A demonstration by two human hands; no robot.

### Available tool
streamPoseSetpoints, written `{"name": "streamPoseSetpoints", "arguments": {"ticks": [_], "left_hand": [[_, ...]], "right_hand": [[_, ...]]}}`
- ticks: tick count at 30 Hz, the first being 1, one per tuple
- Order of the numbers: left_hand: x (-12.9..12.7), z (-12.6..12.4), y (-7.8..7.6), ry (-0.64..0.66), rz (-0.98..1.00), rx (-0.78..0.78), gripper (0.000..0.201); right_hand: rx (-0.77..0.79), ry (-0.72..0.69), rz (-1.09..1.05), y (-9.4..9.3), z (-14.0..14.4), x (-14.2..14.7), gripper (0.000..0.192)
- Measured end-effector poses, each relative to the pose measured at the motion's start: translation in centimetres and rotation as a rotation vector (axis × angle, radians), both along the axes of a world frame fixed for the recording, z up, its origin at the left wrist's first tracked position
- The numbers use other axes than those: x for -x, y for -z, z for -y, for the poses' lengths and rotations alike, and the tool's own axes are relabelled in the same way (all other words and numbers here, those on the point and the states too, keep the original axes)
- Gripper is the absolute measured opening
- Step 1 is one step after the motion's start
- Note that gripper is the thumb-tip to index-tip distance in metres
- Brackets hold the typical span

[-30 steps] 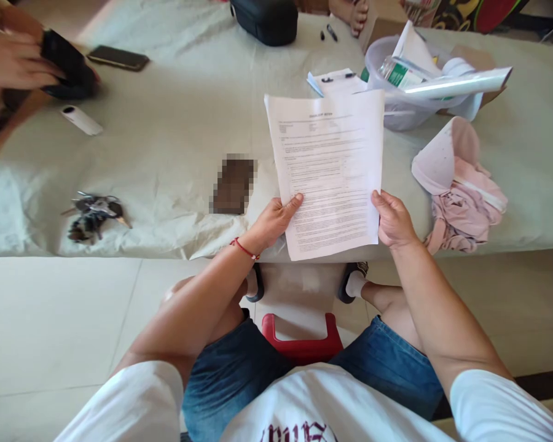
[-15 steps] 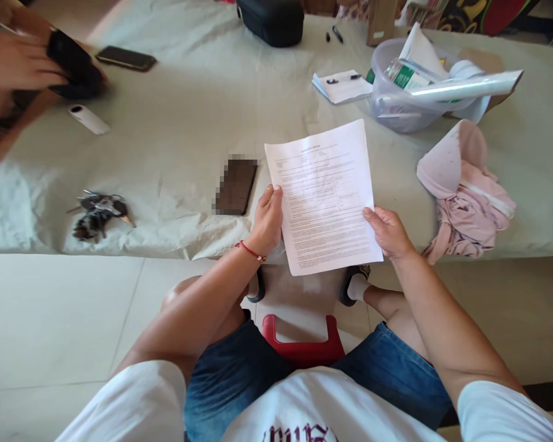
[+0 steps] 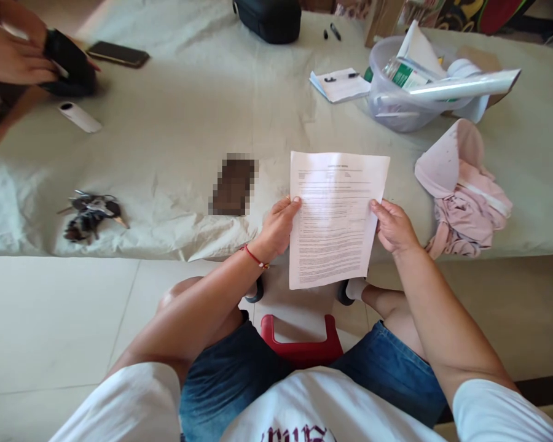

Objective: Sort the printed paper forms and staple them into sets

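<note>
Printed sheet [image 3: 334, 215] between both hands, edges pinched.

**Table clutter, everything apart from the held item**

Pale green cloth-covered table [image 3: 175, 123]. Left edge: bunch of dark keys [image 3: 90, 215]. Near it, further back: small white cylinder [image 3: 79, 116] lying flat. Far left: slim black phone [image 3: 117, 54]. Centre: dark rectangular object [image 3: 233, 184], pixelated. Far centre: black zipped case [image 3: 267, 19], two black markers [image 3: 332, 31] just beside it. Right: clear plastic tub [image 3: 396, 104] stuffed with papers and a white rolled tube [image 3: 465, 85]; white notepad [image 3: 341, 85] touching the tub's left; crumpled pink garment [image 3: 463, 190] in front. Red plastic stool [image 3: 301, 344] below.
</note>
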State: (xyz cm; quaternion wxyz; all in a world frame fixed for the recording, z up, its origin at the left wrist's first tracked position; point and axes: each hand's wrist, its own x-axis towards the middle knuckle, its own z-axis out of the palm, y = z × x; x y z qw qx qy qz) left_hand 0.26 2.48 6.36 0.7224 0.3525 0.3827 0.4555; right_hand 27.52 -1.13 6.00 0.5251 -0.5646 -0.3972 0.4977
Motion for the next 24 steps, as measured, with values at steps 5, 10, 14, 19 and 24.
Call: {"name": "streamPoseSetpoints", "arguments": {"ticks": [5, 10, 14, 19, 24], "left_hand": [[-0.5, -0.2, 0.8, -0.037, -0.068, 0.019, 0.04], [-0.4, -1.8, 1.0, -0.158, -0.121, -0.108, 0.045], [0.4, -2.7, 0.1, -0.219, -0.15, -0.141, 0.043], [1.0, -2.8, -0.7, -0.17, -0.16, -0.187, 0.047], [0.9, -2.6, -0.7, -0.17, -0.208, -0.164, 0.048]], "right_hand": [[0.085, -0.013, 0.048, -0.6, -0.1, -0.5, 0.063], [0.125, -0.144, 0.123, -1.3, 0.3, -1.5, 0.055], [0.083, -0.184, 0.116, -1.6, 0.4, -1.9, 0.053], [0.07, -0.175, 0.133, -1.5, 0.3, -2.4, 0.05], [0.083, -0.183, 0.153, -1.7, 0.3, -2.8, 0.048]]}}
